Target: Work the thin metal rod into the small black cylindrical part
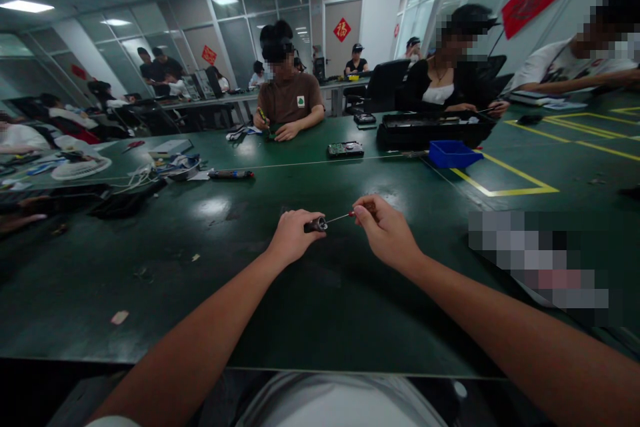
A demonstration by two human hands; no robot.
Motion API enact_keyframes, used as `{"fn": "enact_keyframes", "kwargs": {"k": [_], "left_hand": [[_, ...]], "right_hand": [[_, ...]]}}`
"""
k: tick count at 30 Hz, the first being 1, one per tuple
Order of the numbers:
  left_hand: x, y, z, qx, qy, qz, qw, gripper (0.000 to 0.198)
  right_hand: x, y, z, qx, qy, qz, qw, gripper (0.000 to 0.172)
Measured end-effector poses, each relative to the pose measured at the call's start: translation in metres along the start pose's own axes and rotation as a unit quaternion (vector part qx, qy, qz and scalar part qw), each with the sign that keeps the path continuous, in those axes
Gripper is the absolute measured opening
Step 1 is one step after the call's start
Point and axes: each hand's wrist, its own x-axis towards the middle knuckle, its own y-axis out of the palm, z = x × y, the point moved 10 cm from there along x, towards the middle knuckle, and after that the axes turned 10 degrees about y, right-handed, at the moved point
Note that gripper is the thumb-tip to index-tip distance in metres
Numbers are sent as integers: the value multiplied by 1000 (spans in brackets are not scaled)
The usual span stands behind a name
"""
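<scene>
The fingers (301,217) of the left hand (291,238) were curled tight round a short dark tool handle with a silver collar (317,225), only its collar end showing past the knuckles; from that collar a thin bright metal rod (339,217) ran rightward and slightly up to a small red end piece (352,213), which the thumb and fingertips of the right hand (386,232) pinched; a full fist seemed to suit the thicker handle and a light pinch the slender rod, so that each end was steadied by one hand; whether the rod sat fully in the collar could not be told; the tool was held just above the dark green tabletop (300,320), in front of the person and between both bare forearms, touching nothing else; well beyond it lay a black pen-shaped tool (231,174), a bare metal hard drive (345,149), a blue plastic tray (453,154) and yellow tape lines (505,191); across the tabletop a co-worker in a brown shirt (291,101) bent over small parts with both hands.
</scene>
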Motion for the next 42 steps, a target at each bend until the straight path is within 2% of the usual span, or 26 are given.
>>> {"fn": "enact_keyframes", "kwargs": {"k": [6, 17, 26, 30, 34, 38, 42], "left_hand": [[0, 2, 5, -1, -15, 11, 1000, 38], [-2, 1, 2, -40, -13, 3, 999, 37], [-2, -8, 5, -85, -44, -57, 994, 32], [-3, -8, 3, -113, -44, -64, 991, 41], [-5, -13, 2, -118, -63, -69, 989, 35], [-4, -11, -3, -69, -61, -39, 995, 27], [-1, 0, -16, -14, -3, 13, 1000, 22]], "right_hand": [[2, -1, -4, -17, 11, -8, 1000, 20], [2, -1, -5, -27, 16, -9, 999, 21], [3, -2, -6, -20, 16, -14, 1000, 21], [3, -2, -8, -17, 21, -12, 1000, 21], [4, -1, -9, -20, 24, -9, 999, 21], [5, -1, -11, -19, 22, -14, 999, 21], [5, -1, -12, -21, 24, -17, 999, 20]]}}
